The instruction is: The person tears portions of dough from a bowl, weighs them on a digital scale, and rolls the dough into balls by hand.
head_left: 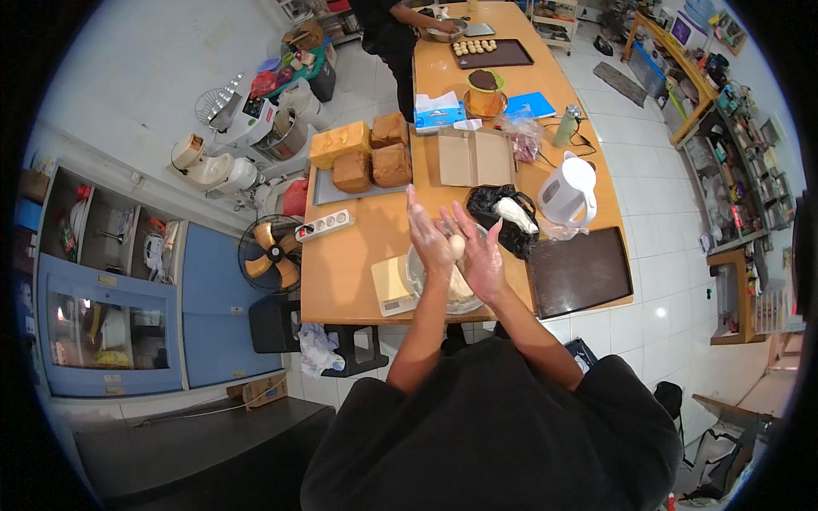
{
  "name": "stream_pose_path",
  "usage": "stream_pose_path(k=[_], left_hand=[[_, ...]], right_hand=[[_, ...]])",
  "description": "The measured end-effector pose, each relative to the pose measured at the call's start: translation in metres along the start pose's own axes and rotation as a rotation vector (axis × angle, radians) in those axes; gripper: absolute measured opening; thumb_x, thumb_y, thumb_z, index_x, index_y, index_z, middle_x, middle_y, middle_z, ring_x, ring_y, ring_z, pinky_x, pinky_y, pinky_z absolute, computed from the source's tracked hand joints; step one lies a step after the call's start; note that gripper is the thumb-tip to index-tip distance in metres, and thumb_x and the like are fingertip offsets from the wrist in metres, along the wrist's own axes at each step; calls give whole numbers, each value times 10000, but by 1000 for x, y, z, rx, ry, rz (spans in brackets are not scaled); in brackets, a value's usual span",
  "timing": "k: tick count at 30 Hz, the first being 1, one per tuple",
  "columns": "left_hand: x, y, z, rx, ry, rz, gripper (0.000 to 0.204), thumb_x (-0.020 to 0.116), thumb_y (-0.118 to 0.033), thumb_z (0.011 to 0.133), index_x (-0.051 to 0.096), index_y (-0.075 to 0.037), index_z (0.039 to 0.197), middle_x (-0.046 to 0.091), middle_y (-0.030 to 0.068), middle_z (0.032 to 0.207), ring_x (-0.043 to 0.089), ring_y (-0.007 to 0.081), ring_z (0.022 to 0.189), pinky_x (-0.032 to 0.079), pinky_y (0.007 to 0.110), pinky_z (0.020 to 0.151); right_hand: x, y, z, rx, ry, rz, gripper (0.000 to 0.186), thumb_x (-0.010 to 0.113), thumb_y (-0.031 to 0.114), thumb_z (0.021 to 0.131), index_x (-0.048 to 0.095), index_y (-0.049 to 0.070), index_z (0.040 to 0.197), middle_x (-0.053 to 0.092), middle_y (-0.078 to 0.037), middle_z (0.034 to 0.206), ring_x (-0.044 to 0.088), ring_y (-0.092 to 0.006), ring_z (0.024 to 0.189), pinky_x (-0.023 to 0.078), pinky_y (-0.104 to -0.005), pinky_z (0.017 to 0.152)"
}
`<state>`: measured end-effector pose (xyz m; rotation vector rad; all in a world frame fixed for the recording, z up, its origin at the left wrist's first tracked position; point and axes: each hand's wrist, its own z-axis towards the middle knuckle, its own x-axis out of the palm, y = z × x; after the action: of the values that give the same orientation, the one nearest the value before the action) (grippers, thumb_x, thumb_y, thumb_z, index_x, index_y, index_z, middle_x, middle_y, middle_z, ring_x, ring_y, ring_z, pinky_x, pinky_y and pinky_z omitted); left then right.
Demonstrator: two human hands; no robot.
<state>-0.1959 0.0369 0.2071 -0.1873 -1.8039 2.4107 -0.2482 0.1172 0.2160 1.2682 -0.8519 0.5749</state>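
A small pale dough ball (457, 248) sits between the palms of my left hand (432, 241) and my right hand (482, 259). Both hands have stretched fingers and are dusted with white flour. Under them stands a bowl (414, 274) with a larger lump of dough (459, 288) in it, partly covered by my hands and wrists. A flat cream kitchen scale (394, 286) lies just left of the bowl. To the right, a black plastic bag (485, 201) is bunched around a white bag (516, 215).
A dark baking tray (581, 271) and a white electric kettle (568, 191) stand at right. Large bread loaves (350, 171) and a power strip (325, 224) are at left. An opened cardboard box (471, 158) lies ahead. Farther off, another person (394, 38) works near a tray of dough balls (494, 56).
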Motion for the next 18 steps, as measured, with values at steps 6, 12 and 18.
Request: stream_pose_path(k=[6,12,18], left_hand=[[7,-8,-54,-175,227,-390,737,172,-550,1001,246,14,1470,220,145,1549,140,256,1449,71,370,1175],[6,-24,-35,-382,270,-1152,921,234,-761,870,136,-119,1522,70,152,1581,40,300,1461,36,434,1175],[3,-25,-32,-334,216,-1003,896,196,-764,872,79,-169,1532,65,150,1582,68,303,1458,40,434,1173]], right_hand=[[-7,-11,7,-40,-99,-115,839,225,681,923,186,79,1506,201,-141,1554,186,-258,1437,128,-395,1171],[-9,-3,12,-138,-249,-210,736,237,569,986,225,27,1484,235,-140,1542,213,-246,1429,137,-364,1174],[-8,-17,6,-116,-225,-168,699,267,532,997,239,28,1480,234,-132,1543,216,-235,1428,161,-369,1170]])
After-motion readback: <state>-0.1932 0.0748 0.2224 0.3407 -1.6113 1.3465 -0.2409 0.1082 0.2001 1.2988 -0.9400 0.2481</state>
